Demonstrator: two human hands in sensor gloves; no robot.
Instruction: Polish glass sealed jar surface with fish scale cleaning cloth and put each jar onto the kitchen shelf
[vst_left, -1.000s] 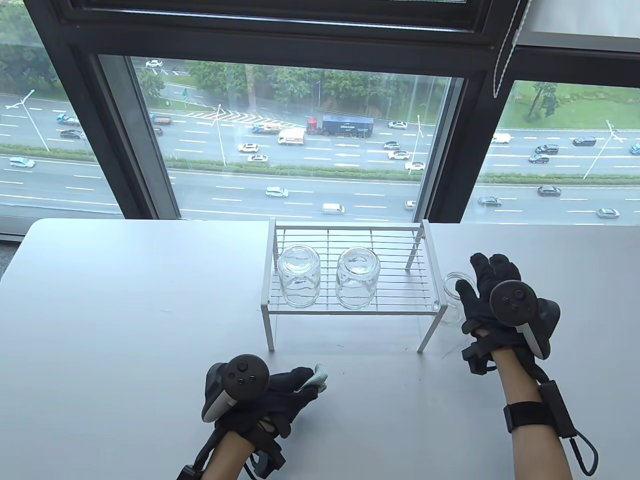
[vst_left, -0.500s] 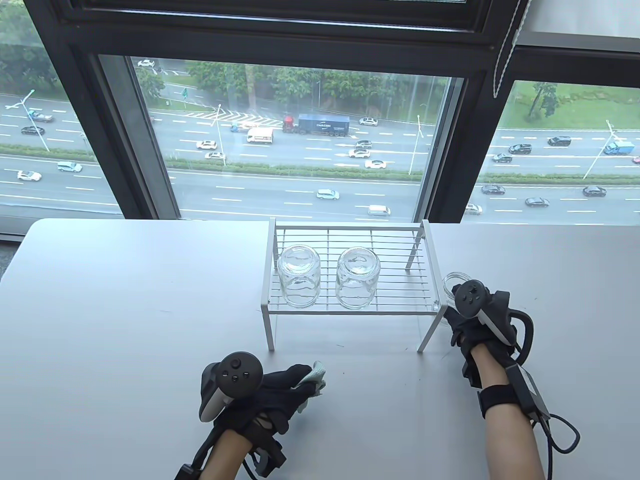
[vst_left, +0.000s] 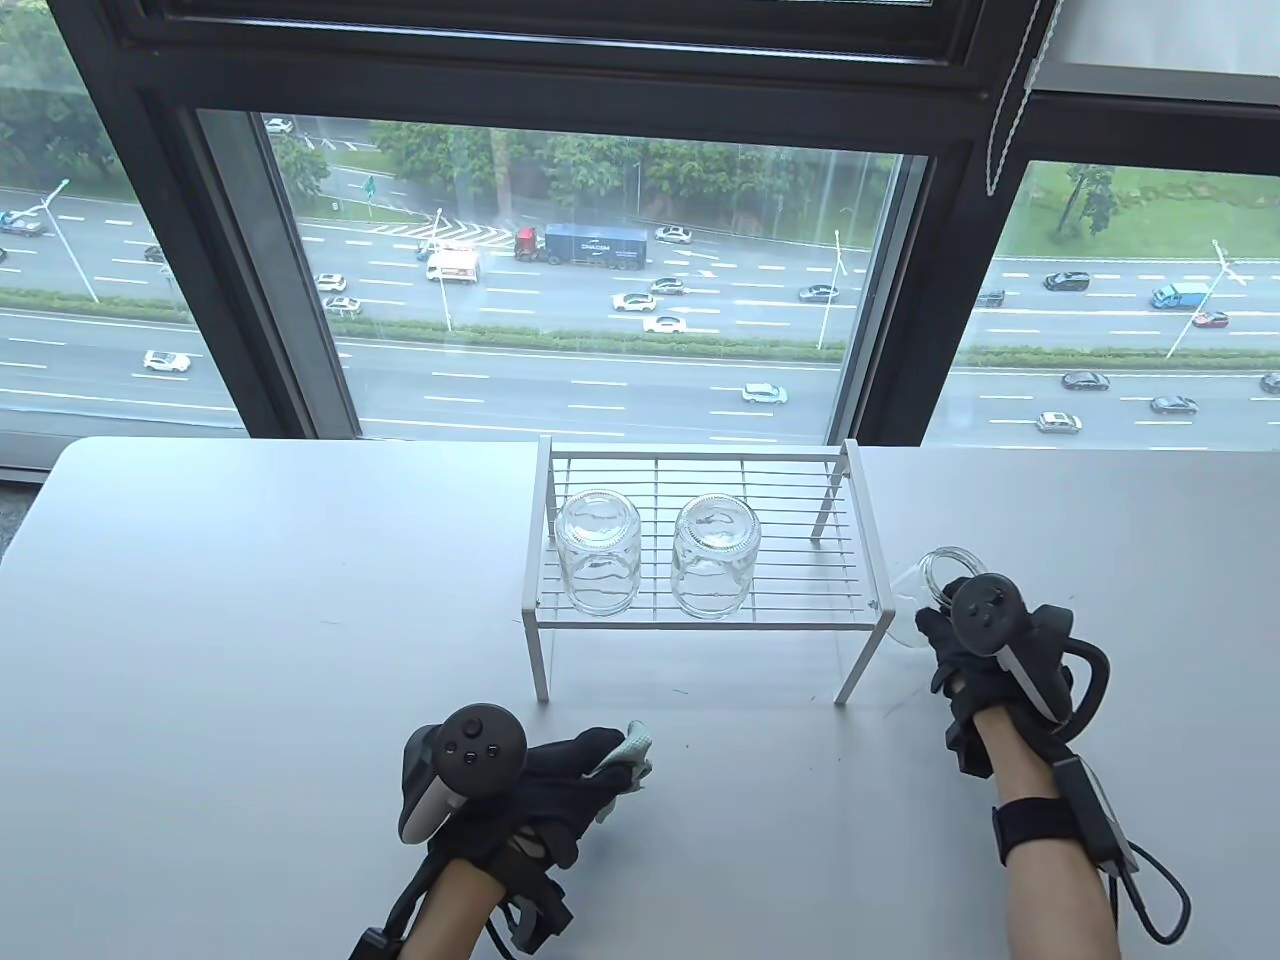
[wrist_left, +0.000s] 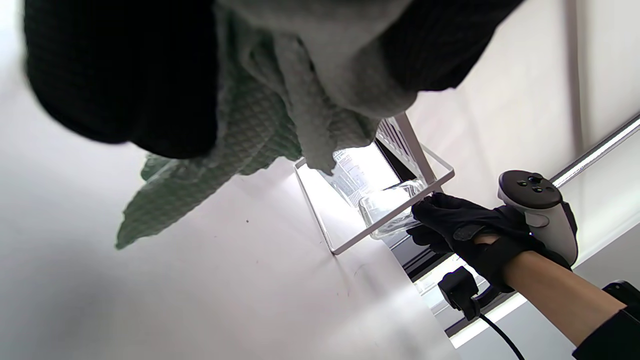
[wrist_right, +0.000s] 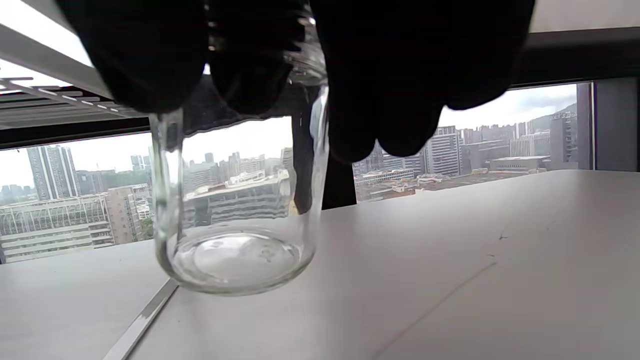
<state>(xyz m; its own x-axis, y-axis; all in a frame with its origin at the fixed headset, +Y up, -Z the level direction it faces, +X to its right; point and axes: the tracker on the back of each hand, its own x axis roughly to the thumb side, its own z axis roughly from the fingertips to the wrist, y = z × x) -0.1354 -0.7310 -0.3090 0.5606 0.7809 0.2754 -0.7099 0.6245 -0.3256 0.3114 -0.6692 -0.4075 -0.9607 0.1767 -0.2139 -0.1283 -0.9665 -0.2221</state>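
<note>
A clear glass jar is right of the shelf's right end. My right hand grips it near the open rim, fingers wrapped round the top. The jar is tilted and its base looks just off the table. My left hand rests on the table in front of the shelf and holds the bunched pale green fish scale cloth. Two more clear jars stand upside down on the white wire shelf. The left wrist view shows my right hand on the jar.
The shelf's right third is bare wire. Its white leg frame stands between my two hands. Behind the white table is a large window with dark frames. A blind cord hangs at the top right.
My right hand dropped from open above the jar to a grip round its top. It then tilted the jar and shifted it slightly right. The left hand and cloth barely moved.
</note>
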